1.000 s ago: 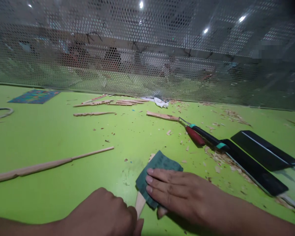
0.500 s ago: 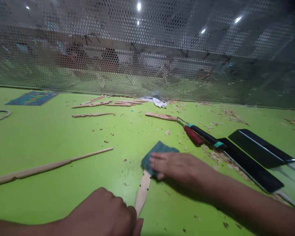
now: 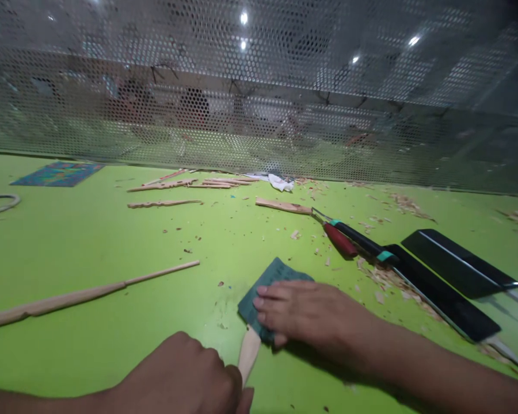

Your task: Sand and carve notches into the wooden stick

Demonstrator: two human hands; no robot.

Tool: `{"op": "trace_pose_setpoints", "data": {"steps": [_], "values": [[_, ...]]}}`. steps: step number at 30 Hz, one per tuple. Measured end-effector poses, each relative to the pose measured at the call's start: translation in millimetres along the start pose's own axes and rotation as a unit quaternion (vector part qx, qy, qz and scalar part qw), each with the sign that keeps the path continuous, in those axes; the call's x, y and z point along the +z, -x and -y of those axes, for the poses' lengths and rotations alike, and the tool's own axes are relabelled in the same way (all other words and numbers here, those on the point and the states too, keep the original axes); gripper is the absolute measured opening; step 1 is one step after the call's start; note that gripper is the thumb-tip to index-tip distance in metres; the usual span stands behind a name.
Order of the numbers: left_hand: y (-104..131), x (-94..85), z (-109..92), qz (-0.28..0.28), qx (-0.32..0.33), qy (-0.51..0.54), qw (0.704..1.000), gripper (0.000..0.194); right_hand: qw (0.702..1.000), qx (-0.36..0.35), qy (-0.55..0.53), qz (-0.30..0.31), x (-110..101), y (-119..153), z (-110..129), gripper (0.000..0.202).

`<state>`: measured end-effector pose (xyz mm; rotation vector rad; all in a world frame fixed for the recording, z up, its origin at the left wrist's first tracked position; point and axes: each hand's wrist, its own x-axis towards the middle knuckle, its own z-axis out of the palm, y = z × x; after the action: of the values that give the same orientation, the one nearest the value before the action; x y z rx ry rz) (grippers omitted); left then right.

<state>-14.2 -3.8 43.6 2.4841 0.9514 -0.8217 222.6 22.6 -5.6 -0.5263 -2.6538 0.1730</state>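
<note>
My left hand (image 3: 190, 374) is closed around the near end of a pale carved wooden piece (image 3: 248, 352) at the bottom centre. A sheet of dark green sandpaper (image 3: 270, 282) lies over the far part of that piece and hides it. Pressing on the sandpaper from the right is my right hand (image 3: 304, 310), its fingers together across the sheet and its thumb low at the near edge. To the left of my hands rests a long thin wooden stick (image 3: 82, 294) with a thicker handle end.
A red-handled tool (image 3: 340, 240) touches a black-handled saw (image 3: 440, 293); another black blade-shaped object (image 3: 460, 261) lies beside it. Wood shavings (image 3: 408, 205) and several carved sticks (image 3: 164, 203) are scattered on the green table (image 3: 112, 241). Behind stands a perforated metal screen (image 3: 259, 126).
My right hand and the sandpaper have slid nearer to my left hand along the wooden piece, covering more of it. My left hand has stayed almost in place.
</note>
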Motion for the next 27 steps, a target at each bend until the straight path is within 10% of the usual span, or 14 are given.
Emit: {"op": "trace_pose_setpoints", "data": {"steps": [11,27], "values": [[4,1.1,-2,-0.09,-0.047,0.04,0.994,0.037,0.971,0.129,0.156,-0.126,-21,15,-46,0.033],[11,22.4,6,-0.076,-0.091,0.015,0.993,0.033,0.962,0.213,0.155,-0.074,-12,24,-52,0.032]]}}
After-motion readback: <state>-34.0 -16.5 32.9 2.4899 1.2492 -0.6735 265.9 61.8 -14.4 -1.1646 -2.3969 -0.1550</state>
